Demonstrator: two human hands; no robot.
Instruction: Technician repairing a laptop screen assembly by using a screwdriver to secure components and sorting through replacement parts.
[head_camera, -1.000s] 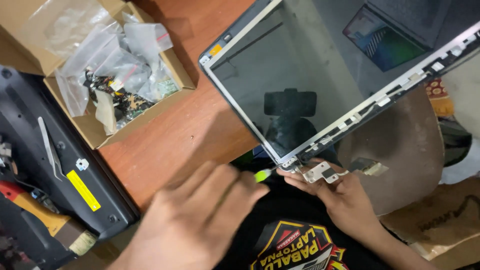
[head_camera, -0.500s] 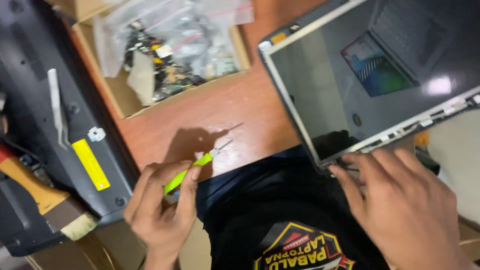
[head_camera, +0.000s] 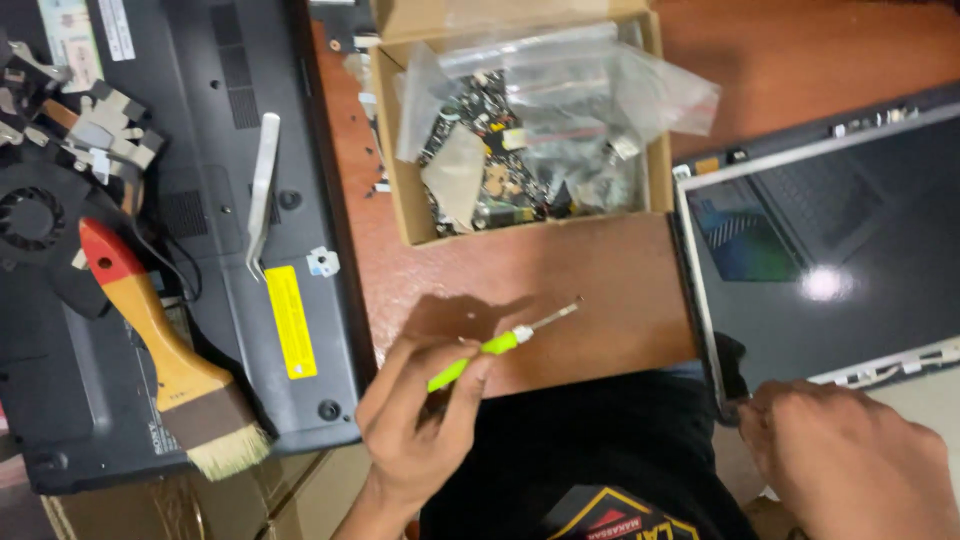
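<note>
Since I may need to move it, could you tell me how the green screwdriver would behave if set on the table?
The green screwdriver, held in the left hand, looks slim and round, so it would probably roll on the bare wooden table. It seems light and stiff, with a thin metal shaft.

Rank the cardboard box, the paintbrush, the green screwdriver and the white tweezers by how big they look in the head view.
1. cardboard box
2. paintbrush
3. and 4. green screwdriver in the left hand, and white tweezers: similar length, too close to rank.
</note>
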